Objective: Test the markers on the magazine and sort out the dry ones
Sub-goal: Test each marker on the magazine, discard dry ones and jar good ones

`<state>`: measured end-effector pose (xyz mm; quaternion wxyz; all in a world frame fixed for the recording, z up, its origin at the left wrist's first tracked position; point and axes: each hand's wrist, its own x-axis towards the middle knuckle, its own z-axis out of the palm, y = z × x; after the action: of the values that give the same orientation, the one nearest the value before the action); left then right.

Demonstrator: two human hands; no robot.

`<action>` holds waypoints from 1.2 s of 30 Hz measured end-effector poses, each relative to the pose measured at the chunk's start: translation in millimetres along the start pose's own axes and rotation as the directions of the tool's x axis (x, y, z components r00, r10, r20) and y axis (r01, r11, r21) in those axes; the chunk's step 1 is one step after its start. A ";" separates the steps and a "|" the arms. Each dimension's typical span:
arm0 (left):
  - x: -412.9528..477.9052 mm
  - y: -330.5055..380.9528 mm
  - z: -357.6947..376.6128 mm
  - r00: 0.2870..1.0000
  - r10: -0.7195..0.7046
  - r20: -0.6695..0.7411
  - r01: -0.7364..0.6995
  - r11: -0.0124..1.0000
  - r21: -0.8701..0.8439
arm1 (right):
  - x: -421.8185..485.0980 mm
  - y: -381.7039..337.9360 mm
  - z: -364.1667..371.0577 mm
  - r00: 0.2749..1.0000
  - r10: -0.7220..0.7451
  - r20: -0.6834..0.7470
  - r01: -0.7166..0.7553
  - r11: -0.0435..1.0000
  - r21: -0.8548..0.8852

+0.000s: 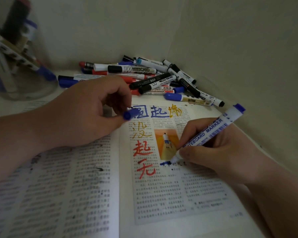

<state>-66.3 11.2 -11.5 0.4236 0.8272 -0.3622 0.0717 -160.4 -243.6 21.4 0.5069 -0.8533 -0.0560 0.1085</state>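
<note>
An open magazine [96, 194] lies in front of me, its right page marked with blue, yellow and red strokes. My right hand [218, 152] grips a white and blue whiteboard marker [212, 129]; its tip touches the page beside a fresh blue stroke [165, 163]. My left hand [91, 110] hovers over the upper middle of the magazine and pinches the marker's blue cap [130, 114] between thumb and fingers. A heap of capped markers [153, 78] in black, red and blue lies beyond the magazine, in the corner.
A clear jar [19, 54] holding several markers stands at the far left, blurred. Pale walls [230, 48] close in behind and to the right of the heap. The magazine covers most of the white surface [0, 107].
</note>
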 end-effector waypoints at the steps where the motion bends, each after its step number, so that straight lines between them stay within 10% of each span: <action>1: 0.2 0.4 -1.3 1.000 0.021 0.010 -0.021 0.999 0.032 | -0.8 -0.2 0.3 1.000 -0.013 0.028 0.012 0.999 0.051; 21: -2.3 -3.5 0.1 0.951 0.125 0.281 -0.171 0.975 0.144 | -0.2 2.5 1.2 0.999 -0.035 0.024 0.036 0.999 -0.016; 29: -0.3 -5.4 0.3 0.958 0.121 0.260 -0.163 0.976 0.146 | -2.9 -0.5 -1.5 0.972 -0.061 0.226 0.060 0.998 0.013; 36: -1.0 -7.4 0.7 0.965 0.125 0.231 -0.165 0.972 0.165 | 1.4 8.9 -4.1 0.991 -0.070 0.115 0.066 0.997 0.037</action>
<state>-62.3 14.0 -17.2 0.2970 0.8366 -0.4582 0.0439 -158.2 -251.0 15.3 0.5205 -0.8345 -0.1123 0.1415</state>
